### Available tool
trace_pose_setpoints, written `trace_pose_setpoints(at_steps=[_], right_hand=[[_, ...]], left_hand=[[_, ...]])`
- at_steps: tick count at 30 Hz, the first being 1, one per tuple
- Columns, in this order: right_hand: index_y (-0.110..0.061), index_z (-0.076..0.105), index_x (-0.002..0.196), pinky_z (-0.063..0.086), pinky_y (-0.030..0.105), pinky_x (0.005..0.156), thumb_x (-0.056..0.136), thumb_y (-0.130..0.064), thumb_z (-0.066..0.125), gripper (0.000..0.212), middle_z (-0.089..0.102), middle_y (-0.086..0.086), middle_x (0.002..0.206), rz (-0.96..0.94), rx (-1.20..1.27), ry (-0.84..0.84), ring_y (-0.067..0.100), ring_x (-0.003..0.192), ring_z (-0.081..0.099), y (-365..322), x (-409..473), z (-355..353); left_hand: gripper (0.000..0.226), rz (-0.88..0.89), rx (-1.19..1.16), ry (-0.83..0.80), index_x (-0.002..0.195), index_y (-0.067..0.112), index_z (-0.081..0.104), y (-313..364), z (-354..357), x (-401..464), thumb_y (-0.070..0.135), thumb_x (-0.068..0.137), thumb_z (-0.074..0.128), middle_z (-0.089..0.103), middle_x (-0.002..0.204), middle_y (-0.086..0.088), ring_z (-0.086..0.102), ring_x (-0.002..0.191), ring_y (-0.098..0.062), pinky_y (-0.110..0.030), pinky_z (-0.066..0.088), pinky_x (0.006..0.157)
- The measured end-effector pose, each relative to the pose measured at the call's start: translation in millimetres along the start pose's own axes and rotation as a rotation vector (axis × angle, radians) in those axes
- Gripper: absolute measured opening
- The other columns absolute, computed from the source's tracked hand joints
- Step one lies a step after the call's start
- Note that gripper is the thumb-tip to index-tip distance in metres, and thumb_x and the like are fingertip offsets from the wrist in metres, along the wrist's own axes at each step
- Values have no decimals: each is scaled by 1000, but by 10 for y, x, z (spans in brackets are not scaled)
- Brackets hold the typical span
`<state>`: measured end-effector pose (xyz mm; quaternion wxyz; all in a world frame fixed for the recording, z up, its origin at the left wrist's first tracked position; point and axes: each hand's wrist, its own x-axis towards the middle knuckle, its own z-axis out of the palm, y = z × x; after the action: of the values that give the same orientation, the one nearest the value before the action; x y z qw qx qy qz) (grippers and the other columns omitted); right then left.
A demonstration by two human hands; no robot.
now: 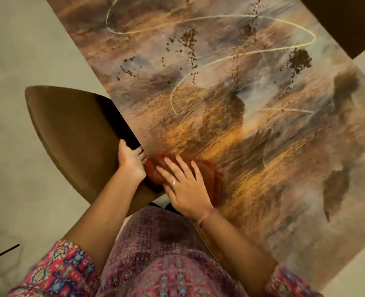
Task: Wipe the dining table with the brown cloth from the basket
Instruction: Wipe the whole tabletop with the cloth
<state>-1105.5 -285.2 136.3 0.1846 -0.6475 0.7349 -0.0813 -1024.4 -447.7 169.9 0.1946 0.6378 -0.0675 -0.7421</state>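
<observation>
**A:** So, where are you in the job?

**B:** Wiping, near my own edge of the desk [231,99]. My right hand [183,185] lies flat on the brown cloth [211,174], fingers [173,166] straight and a little spread, pressing it down rather than gripping it. The cloth is bunched under my palm, right at the near left corner of the desk, touching the edge.

**A:** And your other hand?

**B:** My left hand [131,160] sits at the desk's edge just beside the cloth, next to the brown chair [70,129]. The fingers look loosely bent toward the rim; I think it is cupped there to catch what I sweep off, but the fingertips are partly hidden, so I would not swear they hold anything.

**A:** How much is left?

**B:** Most of it, I judge. Dark crumbs [188,41] are scattered well away from the cloth, across the middle and far part of the top, with a denser patch [299,60] toward the right.

**A:** Next move?

**B:** Reach out with the cloth past the crumbs, keep the palm flat and the pressure even, and draw them back toward the edge in long strokes without scattering them onto the floor [27,50].
</observation>
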Motion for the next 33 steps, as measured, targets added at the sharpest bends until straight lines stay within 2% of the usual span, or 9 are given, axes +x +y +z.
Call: trace_pose_setpoints(at_steps=[2,5,10,13,18,21,23,29,33], right_hand=[[-39,34,146,14,46,116,98,-42,36,48,28,-9,158,-63,-5,-35,19,147,21,106,21,-39],[-40,37,144,15,46,116,97,-42,39,47,30,-10,157,-45,-53,-24,17,146,22,445,538,-291],[-34,35,147,13,47,117,98,-39,39,49,24,-6,159,478,-32,176,19,147,18,1150,1774,-846],[-33,31,149,11,50,118,99,-39,37,51,22,-5,160,727,57,280,21,148,16,913,2087,-806],[-34,35,146,13,48,116,97,-39,37,50,28,-5,157,253,1,145,22,148,19,-320,1251,-115],[-38,34,145,15,45,115,96,-43,35,50,30,-8,156,87,-20,22,20,146,23,-210,1021,-125],[-38,37,144,18,49,116,96,-42,37,49,31,-8,156,171,-45,24,20,146,24,135,1275,-332],[-33,31,149,10,50,118,100,-39,36,50,20,-4,160,869,70,297,21,148,14,537,2385,-745],[-33,35,146,14,52,117,97,-40,37,50,27,-4,158,459,27,196,22,148,17,-454,2108,-207]], left_hand=[[79,-16,43,-6,133,7,48,80,-24,7,67,91,18,54,131,-12,55,111,-24,-34,46,91],[78,-48,31,-38,134,8,47,168,-55,22,67,91,20,54,131,-9,53,112,-22,-32,43,88],[77,-66,1,-72,139,4,39,358,-113,105,64,93,22,47,141,-11,43,130,-26,-36,36,98],[76,-90,-19,-69,140,5,39,494,-117,158,63,94,22,44,143,-11,40,132,-26,-36,35,100],[71,-124,-76,-108,127,6,50,702,-111,215,62,94,21,54,132,-13,51,121,-27,-37,39,101],[72,-138,-25,-85,130,7,50,796,-142,250,61,94,20,55,132,-13,50,123,-27,-37,34,107],[71,-150,20,-113,132,6,49,840,-173,264,60,95,21,52,135,-12,46,128,-25,-36,29,110],[70,-184,48,-72,137,5,43,872,-164,295,59,96,26,47,140,-13,42,132,-27,-39,30,110],[73,-199,17,-75,127,12,54,855,-124,341,67,91,21,56,128,-9,45,129,-22,-35,44,85]])
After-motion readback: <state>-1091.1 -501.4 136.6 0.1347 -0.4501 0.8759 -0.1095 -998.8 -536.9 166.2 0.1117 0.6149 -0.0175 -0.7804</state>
